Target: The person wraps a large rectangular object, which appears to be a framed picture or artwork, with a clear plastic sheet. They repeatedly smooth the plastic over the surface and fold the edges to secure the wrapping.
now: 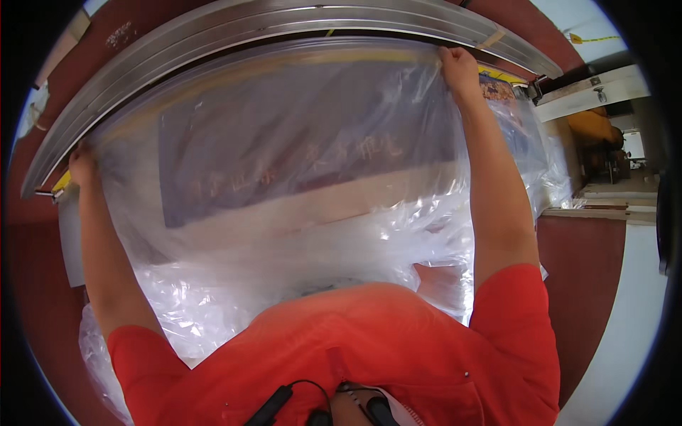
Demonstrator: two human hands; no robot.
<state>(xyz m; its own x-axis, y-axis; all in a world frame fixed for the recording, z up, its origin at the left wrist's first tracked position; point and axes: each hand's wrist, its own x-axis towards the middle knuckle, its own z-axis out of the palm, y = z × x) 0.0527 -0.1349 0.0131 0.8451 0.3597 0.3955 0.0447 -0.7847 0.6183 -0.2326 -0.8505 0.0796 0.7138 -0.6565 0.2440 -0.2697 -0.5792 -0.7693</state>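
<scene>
A wide clear plastic sheet (312,248) stretches in front of me, its far edge drawn along a long metal bar (298,21). At the bar's left end, the fingers of my left hand (82,166) are closed on the sheet's far-left corner. My right hand (460,69) pinches the far edge on the right, its fingertips close against the bar. Through the film shows a dark grey-purple panel (298,121) with a row of printed characters, and a beige band below it. Both arms are stretched out wide.
Crumpled film (185,312) bunches against my body and spreads to the right. A yellow strip (506,75) and a patterned blue-and-brown piece (497,91) lie by the bar's right end. A dark red surface (579,305) surrounds the work, with a white ledge (597,92) at the right.
</scene>
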